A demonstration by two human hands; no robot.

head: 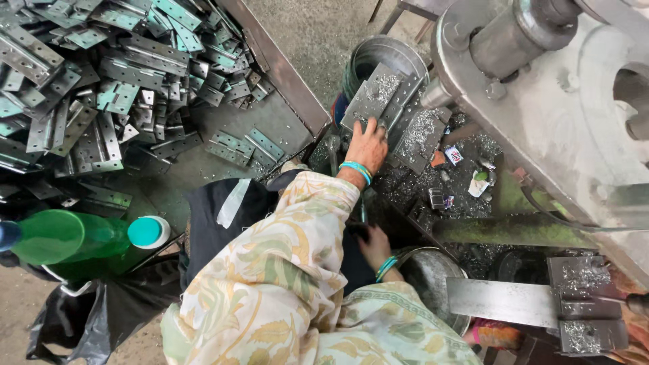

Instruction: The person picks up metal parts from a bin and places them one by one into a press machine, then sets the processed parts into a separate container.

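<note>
- Head view: left hand [368, 143] reaches out, fingers spread flat on a grey metal plate [373, 94] leaning on a steel bucket [389, 54]; pressing evenly would likely stop it sliding among the shavings [466, 172]
- Right hand [374, 247] low beside a metal bowl [433, 274]; finger state cannot be told

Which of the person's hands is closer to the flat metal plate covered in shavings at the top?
The left hand: it rests on the lower edge of the metal plate. The right hand is well below it, low near the lap beside a round metal pot.
</note>
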